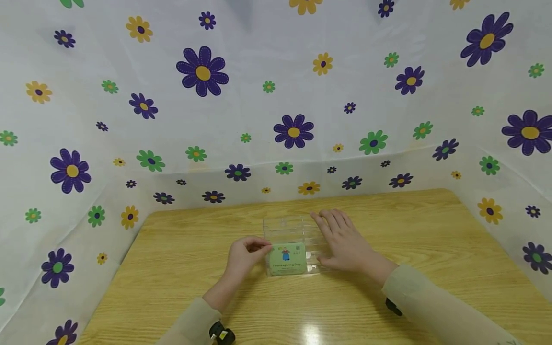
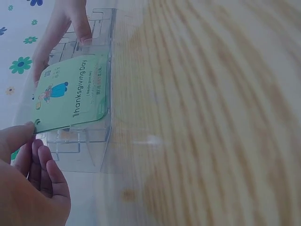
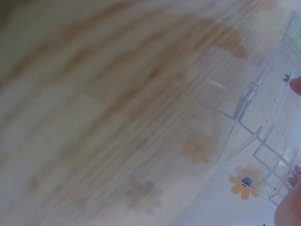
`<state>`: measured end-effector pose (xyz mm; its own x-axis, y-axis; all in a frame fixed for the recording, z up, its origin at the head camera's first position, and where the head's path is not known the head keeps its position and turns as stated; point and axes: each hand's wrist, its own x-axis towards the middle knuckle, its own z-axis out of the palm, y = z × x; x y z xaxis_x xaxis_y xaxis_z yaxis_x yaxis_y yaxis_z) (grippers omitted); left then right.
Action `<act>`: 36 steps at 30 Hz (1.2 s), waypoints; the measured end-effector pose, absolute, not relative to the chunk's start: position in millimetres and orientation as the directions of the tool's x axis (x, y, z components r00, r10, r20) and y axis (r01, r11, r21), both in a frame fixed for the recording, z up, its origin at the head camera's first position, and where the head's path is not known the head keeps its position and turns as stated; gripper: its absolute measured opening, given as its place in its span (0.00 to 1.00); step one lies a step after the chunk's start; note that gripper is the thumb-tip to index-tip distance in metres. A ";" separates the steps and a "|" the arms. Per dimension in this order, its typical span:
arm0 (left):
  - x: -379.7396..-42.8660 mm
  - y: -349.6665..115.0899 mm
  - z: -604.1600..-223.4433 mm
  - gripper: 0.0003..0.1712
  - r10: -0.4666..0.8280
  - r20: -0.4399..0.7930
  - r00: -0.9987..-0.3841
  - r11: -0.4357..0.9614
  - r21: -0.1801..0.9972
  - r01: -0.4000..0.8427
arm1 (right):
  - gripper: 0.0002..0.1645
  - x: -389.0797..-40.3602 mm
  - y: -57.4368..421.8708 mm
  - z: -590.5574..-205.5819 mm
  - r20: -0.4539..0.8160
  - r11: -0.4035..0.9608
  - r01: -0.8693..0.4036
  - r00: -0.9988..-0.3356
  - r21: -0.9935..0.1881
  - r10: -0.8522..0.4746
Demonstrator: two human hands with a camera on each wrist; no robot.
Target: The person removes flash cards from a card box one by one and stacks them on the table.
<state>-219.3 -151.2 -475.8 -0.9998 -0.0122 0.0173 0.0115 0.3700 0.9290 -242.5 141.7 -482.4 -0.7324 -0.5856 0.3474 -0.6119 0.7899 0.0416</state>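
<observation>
A green card printed "Thanksgiving Day" with a small cartoon figure lies on the left part of a clear plastic divided box. In the left wrist view, the card is slightly tilted over the box's compartments. My left hand pinches one corner of it between thumb and fingers. At the box's right side, my right hand holds it, thumb on the near part and fingers over the far part. Only the thumb tip and bits of that hand show in the right wrist view.
The box stands on a wood-grain table. Behind and on both sides hangs a white cloth with purple, yellow and green flowers. A dark strap device is on the left wrist, another dark one on the right.
</observation>
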 end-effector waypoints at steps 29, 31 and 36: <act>-223.7 -155.1 -462.9 0.07 -0.037 0.003 -0.999 0.323 0.946 -0.009 | 0.70 -238.0 140.8 -479.8 0.333 0.792 -0.609 -0.740 0.039 -0.585; -225.5 -155.3 -460.6 0.07 -0.038 0.006 -0.999 0.306 0.952 -0.006 | 0.70 -238.4 140.9 -479.6 0.335 0.792 -0.608 -0.737 0.051 -0.587; -228.9 -155.8 -456.0 0.07 -0.046 -0.001 -0.999 0.275 0.961 -0.014 | 0.70 -240.0 140.4 -479.4 0.342 0.789 -0.611 -0.729 0.067 -0.594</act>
